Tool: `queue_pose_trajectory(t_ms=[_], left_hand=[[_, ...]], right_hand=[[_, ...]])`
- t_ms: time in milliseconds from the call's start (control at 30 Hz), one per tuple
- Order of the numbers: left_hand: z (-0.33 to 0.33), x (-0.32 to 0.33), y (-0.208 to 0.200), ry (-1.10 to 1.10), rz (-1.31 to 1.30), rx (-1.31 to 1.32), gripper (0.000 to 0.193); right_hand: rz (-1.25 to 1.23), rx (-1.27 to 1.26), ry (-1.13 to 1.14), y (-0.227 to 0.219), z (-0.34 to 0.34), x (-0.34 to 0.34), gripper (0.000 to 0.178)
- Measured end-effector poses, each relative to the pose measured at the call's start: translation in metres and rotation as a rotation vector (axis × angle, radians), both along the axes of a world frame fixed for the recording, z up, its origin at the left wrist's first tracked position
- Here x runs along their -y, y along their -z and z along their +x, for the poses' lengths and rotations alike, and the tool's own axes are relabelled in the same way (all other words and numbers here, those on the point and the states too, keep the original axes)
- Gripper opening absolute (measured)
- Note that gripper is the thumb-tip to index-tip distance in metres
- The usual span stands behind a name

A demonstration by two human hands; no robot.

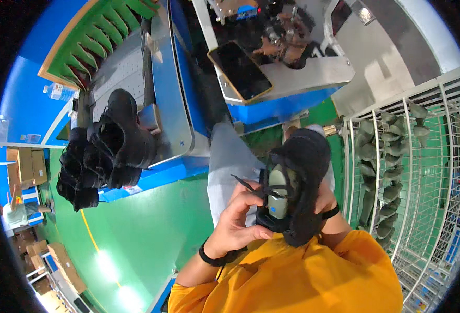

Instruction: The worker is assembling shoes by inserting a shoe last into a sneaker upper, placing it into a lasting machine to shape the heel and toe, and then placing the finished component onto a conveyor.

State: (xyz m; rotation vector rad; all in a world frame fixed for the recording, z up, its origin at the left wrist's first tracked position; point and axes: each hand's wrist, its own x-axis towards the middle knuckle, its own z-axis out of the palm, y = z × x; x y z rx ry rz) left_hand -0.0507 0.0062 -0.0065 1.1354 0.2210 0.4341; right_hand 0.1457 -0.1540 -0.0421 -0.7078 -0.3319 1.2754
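Note:
A black shoe [308, 172] is held up in front of my body, its opening turned toward me. Inside it sits a grey-green shoe last [277, 195] with a small blue dot. Black laces cross over the last, and a loose lace end sticks out above my left fingers. My left hand [240, 221] grips the left side of the shoe, thumb at the lower edge and fingers at the laces. Around the right side, my right hand [325, 200] is closed on the shoe, its fingers mostly hidden behind it.
Several black shoes [118, 135] stand on a metal-topped conveyor bench [167, 94] at left. Ahead, a phone [239, 70] lies on a machine's metal ledge [308, 75]. A white wire rack [397, 240] with several grey-green lasts [389, 190] stands close on the right. Cardboard boxes [65, 266] are at far left.

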Motion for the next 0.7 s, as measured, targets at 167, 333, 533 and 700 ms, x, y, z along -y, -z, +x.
queue_pose_trajectory(t_ms=[167, 333, 533, 700], left_hand=[[-0.002, -0.013, -0.003, 0.101, 0.096, 0.082, 0.069], [0.003, -0.002, 0.003, 0.046, -0.065, 0.069, 0.077], [0.021, 0.003, -0.009, -0.071, -0.298, 0.003, 0.065], [0.038, -0.021, -0.014, -0.036, -0.263, -0.267, 0.035]], right_hand=[[0.018, 0.057, -0.011, 0.007, 0.005, 0.014, 0.133], [0.003, 0.037, -0.004, 0.01, 0.007, 0.014, 0.132], [0.027, -0.075, 0.012, -0.003, 0.002, 0.001, 0.122], [-0.048, -0.249, 0.075, -0.045, 0.0, -0.015, 0.104]])
